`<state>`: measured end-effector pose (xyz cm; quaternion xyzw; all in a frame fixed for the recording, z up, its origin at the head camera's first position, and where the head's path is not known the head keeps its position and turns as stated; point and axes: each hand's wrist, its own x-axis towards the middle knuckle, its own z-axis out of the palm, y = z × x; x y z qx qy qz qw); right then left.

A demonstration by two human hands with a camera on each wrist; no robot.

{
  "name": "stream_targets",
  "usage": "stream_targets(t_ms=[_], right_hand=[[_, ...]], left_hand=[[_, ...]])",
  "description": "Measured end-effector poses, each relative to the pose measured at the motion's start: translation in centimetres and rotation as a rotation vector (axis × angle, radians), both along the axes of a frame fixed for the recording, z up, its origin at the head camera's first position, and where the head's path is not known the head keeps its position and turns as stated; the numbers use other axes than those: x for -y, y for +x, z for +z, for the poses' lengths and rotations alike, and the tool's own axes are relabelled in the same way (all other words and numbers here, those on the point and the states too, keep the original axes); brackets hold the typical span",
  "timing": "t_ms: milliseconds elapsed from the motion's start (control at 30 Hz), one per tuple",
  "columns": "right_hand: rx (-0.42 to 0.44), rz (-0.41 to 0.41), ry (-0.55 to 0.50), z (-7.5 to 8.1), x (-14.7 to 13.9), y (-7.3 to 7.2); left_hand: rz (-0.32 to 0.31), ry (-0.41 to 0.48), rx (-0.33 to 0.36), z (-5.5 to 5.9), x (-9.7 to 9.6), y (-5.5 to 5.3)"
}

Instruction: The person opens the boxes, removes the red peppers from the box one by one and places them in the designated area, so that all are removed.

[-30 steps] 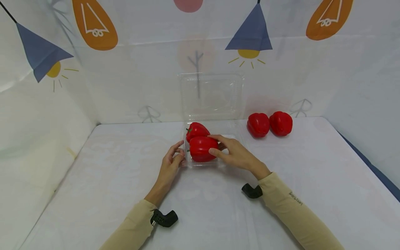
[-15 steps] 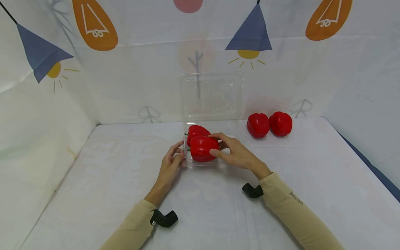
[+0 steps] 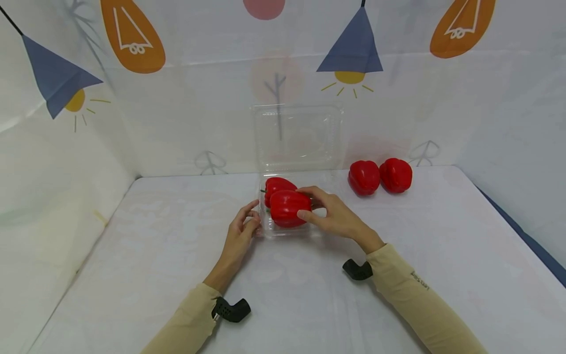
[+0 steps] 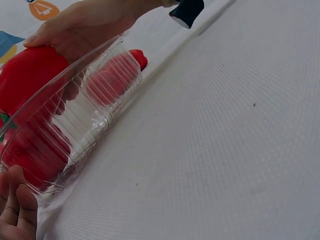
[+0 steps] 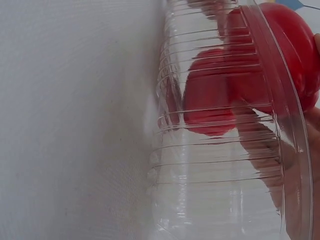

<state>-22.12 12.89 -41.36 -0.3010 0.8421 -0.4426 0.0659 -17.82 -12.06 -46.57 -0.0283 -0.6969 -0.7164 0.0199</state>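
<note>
My right hand grips a glossy red bell pepper between thumb and fingers, over the front left of a clear plastic clamshell box. In the left wrist view the held pepper stands partly above the box rim. Behind it a second red bell pepper lies inside the box, partly hidden, its green stem to the left. My left hand is at the box's left side, and its loosely bent fingertips touch the wall near the front corner. The box lid stands raised at the back.
Two more red bell peppers, one beside the other, sit on the white-covered table right of the box. A printed cloth backdrop rises behind the table's back edge.
The gripped pepper has moved slightly up and right with my right hand. The pepper behind it has shifted a little toward the front. My left hand stays in place.
</note>
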Motion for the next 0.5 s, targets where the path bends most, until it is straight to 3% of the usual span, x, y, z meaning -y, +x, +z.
stream_targets(t_ms=[200,500], right_hand=[[0.014,0.017,-0.027,0.18,-0.11,-0.08],[0.164,-0.004,-0.084,0.86,-0.60,-0.21]], left_hand=[[-0.004,-0.001,0.000,-0.07,0.05,0.01],[-0.007,0.021,-0.002,-0.12,0.03,0.01]])
